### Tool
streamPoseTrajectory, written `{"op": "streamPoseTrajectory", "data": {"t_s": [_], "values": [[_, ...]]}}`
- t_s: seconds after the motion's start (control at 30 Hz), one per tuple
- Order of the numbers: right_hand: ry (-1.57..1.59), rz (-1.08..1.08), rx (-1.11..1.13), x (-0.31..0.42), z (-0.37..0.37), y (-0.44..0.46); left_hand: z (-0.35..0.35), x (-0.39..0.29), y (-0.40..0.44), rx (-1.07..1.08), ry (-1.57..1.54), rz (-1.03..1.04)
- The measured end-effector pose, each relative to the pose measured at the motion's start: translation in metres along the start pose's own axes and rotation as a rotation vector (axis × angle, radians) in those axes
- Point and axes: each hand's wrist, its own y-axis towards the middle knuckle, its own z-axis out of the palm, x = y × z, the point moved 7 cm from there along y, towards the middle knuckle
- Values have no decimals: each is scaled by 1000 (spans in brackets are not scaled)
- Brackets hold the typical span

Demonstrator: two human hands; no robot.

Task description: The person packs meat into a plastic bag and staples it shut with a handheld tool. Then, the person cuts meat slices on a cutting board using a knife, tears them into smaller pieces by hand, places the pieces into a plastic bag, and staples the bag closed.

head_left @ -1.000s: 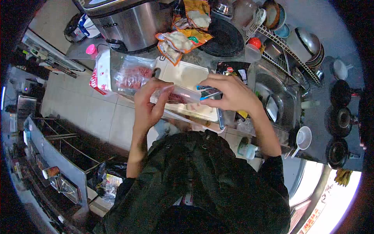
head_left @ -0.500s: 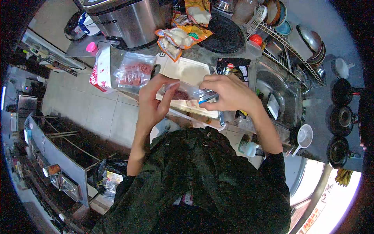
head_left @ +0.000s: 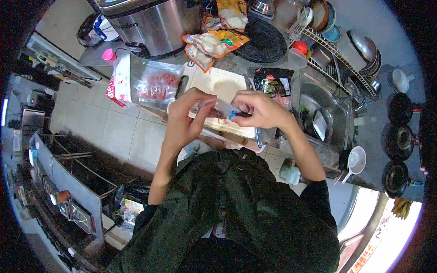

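A small clear bag [head_left: 220, 107] with dark red contents hangs between my two hands, above the cream cutting board [head_left: 214, 81]. My left hand [head_left: 187, 119] pinches one end of it between thumb and fingers. At its other end, my right hand [head_left: 260, 110] is closed on a small tool with blue edges [head_left: 234, 114], mostly hidden by the fingers. Left of the board lie clear bags of red meat [head_left: 159, 85], beside a white and red bag [head_left: 122, 82]. A black package [head_left: 272, 81] lies right of the board.
Behind the board are a steel cooker [head_left: 150, 28], orange food packets [head_left: 211, 44] and a round black tray [head_left: 261, 41]. To the right are a sink [head_left: 318, 109], a dish rack [head_left: 334, 57], a white strainer [head_left: 356, 160] and hanging pans [head_left: 397, 141].
Both hands have drawn closer together with the bag between them. My right hand's fingers have curled further around the blue-edged tool, so less of it shows.
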Motion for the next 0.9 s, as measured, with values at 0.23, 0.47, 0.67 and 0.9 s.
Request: {"op": "streamPoseTrajectory", "data": {"t_s": [0.23, 0.47, 0.67, 0.9], "values": [[123, 118, -75, -25, 19, -10, 7, 2, -1, 32, -10, 37], [24, -24, -99, -15, 5, -12, 5, 1, 2, 29, 61, 31], [-174, -24, 5, -4, -4, -12, 10, -2, 4, 57, 46, 8], [-230, -51, 14, 1, -4, -9, 10, 4, -1, 69, -1, -37]]}}
